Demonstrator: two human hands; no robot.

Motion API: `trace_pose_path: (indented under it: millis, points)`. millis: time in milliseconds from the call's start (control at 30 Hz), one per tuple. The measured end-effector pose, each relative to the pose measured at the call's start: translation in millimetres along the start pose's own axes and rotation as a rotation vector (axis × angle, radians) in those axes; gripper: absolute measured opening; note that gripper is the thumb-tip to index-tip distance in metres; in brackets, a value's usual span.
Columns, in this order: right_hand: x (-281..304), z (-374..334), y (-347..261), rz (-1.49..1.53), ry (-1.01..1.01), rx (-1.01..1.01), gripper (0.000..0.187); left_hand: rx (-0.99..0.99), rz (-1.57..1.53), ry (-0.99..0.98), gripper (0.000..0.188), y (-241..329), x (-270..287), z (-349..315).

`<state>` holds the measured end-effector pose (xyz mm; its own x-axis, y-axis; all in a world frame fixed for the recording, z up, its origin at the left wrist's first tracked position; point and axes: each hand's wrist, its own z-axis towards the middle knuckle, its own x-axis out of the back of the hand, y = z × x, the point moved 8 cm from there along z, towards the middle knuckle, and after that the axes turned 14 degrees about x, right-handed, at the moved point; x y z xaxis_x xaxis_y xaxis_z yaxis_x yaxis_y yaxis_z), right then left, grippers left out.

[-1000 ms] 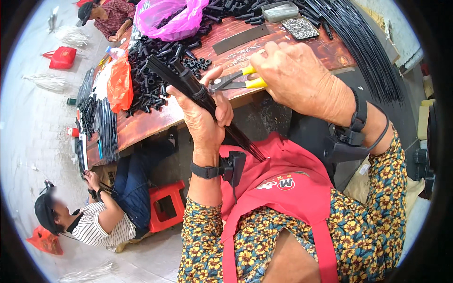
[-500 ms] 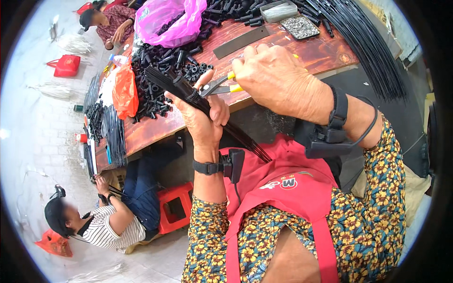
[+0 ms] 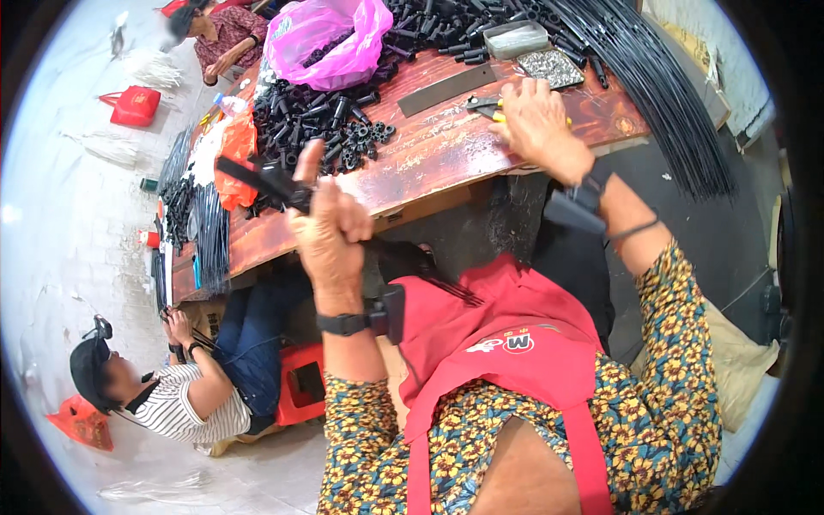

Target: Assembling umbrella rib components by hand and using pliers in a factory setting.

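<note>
My left hand [image 3: 330, 232] is closed round a bundle of thin black rods [image 3: 242, 174], its index finger pointing up. A black fitting [image 3: 281, 187] sits round the bundle just above my fingers. The lower ends of the rods run down toward the red apron [image 3: 515, 318] on my lap. At the table [image 3: 429, 163], my right hand [image 3: 539, 124] is over the yellow-handled pliers [image 3: 486, 105], fingers bent round the handles. The pliers' dark jaws stick out to the left, low over the wood. My palm hides most of the handles.
Behind the pliers lies a flat metal bar [image 3: 446, 90]. A tray of small metal pieces [image 3: 551, 69] and a clear box [image 3: 515, 39] stand farther back. Black tubular parts [image 3: 313, 120] and a pink bag [image 3: 330, 51] cover the left; long black rods [image 3: 661, 103] hang off the right. Co-workers sit leftward.
My right hand has carried the pliers away from the bundle, up and right to the tabletop. My left hand has moved left with the rods, which now tilt more toward level.
</note>
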<state>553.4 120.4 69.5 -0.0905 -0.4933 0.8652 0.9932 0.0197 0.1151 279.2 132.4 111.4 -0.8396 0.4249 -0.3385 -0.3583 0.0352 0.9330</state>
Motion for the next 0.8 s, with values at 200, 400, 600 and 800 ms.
trace_pose_path:
  millis: [200, 400, 600, 800]
  points:
    - [15, -91, -138, 0.798, -0.273, 0.558, 0.023, -0.372, -0.05, 0.161, 0.041, 120, 80, -47]
    - [-42, -150, -194, 1.209, -0.476, 0.439, 0.048, -0.317, -0.648, 0.015, 0.037, 87, 129, -61]
    - [41, -92, -157, 1.875, -0.057, 0.266, 0.075, 0.11, -1.061, 0.135, 0.048, -73, 79, -56]
    - [54, -63, -112, 1.432, -0.034, 0.246, 0.019, 0.959, -0.16, -0.093, 0.061, -179, -5, -120]
